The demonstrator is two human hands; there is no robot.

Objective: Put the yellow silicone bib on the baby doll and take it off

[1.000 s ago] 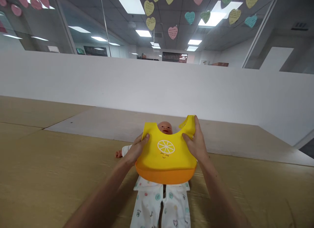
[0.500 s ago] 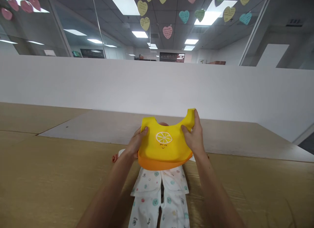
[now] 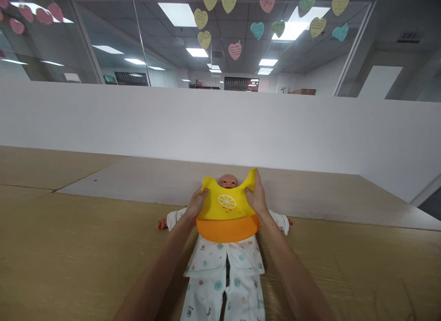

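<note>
Left hand [image 3: 197,203]: one, bare; thumb on the front, fingers mostly hidden behind; grasping the left edge of the bib near its shoulder.

Right hand [image 3: 257,195]: one, bare; thumb on the front, fingers behind; grasping the opposite edge, index finger along the raised right strap [image 3: 252,175].

Bib [image 3: 213,209]: one, yellow, with citrus-slice print [image 3: 227,202] and orange pocket [image 3: 228,231]; spread upright between both hands, in front of the doll's chest, neck scoop just below the head. Contact with the chest: cannot be told.

Doll [image 3: 223,261]: one, on its back, arms out to both sides; white printed clothes on; head [image 3: 227,179] showing above the bib.

Condition of work, as judged: clothes on, bib opened out and roughly centred on the doll. Outstanding: bib not yet released; no strap seen closed around the neck, the area behind it being hidden. An early-to-middle stage, apparently.

Surroundings: brown surface [image 3: 103,252] beneath the doll; grey panel [image 3: 310,192] beyond; white wall [image 3: 220,123]; above it, glass bearing heart-shaped notes [image 3: 234,50].
</note>
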